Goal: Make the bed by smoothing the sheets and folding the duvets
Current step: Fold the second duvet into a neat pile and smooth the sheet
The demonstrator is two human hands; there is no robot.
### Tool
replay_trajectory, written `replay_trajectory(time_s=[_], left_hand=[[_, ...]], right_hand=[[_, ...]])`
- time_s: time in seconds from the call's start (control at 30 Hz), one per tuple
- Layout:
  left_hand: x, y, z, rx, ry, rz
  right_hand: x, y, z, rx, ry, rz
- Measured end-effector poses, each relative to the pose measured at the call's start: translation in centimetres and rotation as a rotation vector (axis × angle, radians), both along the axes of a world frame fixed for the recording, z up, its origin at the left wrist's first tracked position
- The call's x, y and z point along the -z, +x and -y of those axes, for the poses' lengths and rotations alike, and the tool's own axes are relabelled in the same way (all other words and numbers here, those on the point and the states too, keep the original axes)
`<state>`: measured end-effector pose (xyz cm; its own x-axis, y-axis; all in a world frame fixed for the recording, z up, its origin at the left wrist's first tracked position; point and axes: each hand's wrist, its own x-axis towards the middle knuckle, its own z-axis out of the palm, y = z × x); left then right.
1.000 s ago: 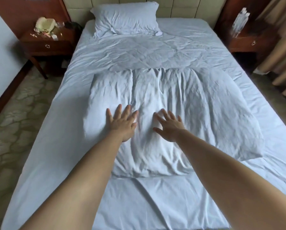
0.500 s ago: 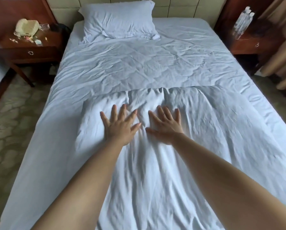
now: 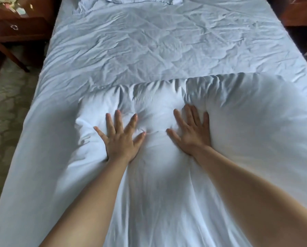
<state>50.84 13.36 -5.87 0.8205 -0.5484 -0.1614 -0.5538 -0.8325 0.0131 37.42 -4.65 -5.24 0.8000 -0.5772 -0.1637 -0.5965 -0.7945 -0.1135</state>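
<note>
A folded white duvet (image 3: pixel 247 122) lies across the lower half of the bed, its far edge bunched into ridges. My left hand (image 3: pixel 120 139) presses flat on its left part with fingers spread. My right hand (image 3: pixel 192 132) presses flat beside it, fingers straight, sunk into a dent next to a puffed-up fold. Beyond the duvet stretches the wrinkled pale blue sheet (image 3: pixel 149 43). The lower edge of a pillow (image 3: pixel 142 0) shows at the head of the bed.
A dark wooden nightstand (image 3: pixel 15 29) with small clutter on top stands left of the bed. Another wooden nightstand (image 3: pixel 299 15) stands at the right. Patterned carpet (image 3: pixel 4 104) runs along the bed's left side.
Both hands have slid forward over the duvet toward its far edge and spread a little apart. The view has moved closer and lower, cutting off most of the pillow.
</note>
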Motion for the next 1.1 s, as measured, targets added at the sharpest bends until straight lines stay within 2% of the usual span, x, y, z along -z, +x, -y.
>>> replay_trajectory(time_s=[0.2,0.47,0.8,1.1], left_hand=[[-0.5,1.5,1.5,0.022,0.092,-0.050],[-2.8,2.7,2.6,0.059,0.028,0.088],[1.0,7.3,4.3,-0.019,-0.005,0.086],[3.4,10.0,5.9,-0.094,-0.030,0.052]], right_hand=[[0.4,1.7,0.1,0.017,0.012,-0.094],[-2.2,5.6,-1.8,0.005,0.125,0.061],[0.9,10.1,1.3,0.031,0.069,-0.043],[3.9,13.2,2.7,0.077,0.015,-0.032]])
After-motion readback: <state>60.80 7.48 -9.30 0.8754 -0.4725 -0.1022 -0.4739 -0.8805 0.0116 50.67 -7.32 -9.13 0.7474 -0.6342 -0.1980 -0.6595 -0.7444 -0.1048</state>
